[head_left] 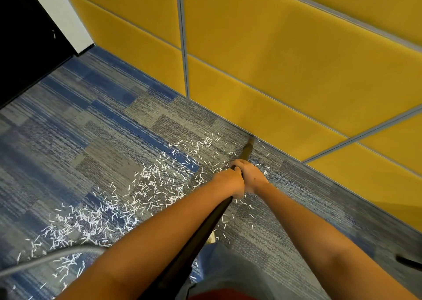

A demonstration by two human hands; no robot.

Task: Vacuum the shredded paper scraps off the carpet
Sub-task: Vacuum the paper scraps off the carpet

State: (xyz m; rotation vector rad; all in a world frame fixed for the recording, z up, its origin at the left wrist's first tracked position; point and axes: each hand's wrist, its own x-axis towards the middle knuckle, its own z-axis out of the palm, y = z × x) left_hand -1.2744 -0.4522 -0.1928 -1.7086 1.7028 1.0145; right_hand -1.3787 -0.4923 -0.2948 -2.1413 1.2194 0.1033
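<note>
White shredded paper scraps [127, 199] lie scattered in a wide band across the blue-grey carpet [91, 126], from the lower left up toward the wall. A dark vacuum wand [214, 222] runs from the bottom of the frame up between my forearms. Its nozzle tip [247, 149] touches the carpet close to the foot of the yellow wall. My left hand [230, 179] and my right hand [250, 173] both grip the wand side by side, just behind the nozzle. A few scraps lie around the nozzle and beside my hands.
Yellow padded wall panels [296, 59] with grey seams close off the right and far side. A black cabinet or door [22, 37] with a white edge stands at upper left. A grey hose [45, 259] crosses the lower left carpet. A dark object [410, 261] pokes in at the right edge.
</note>
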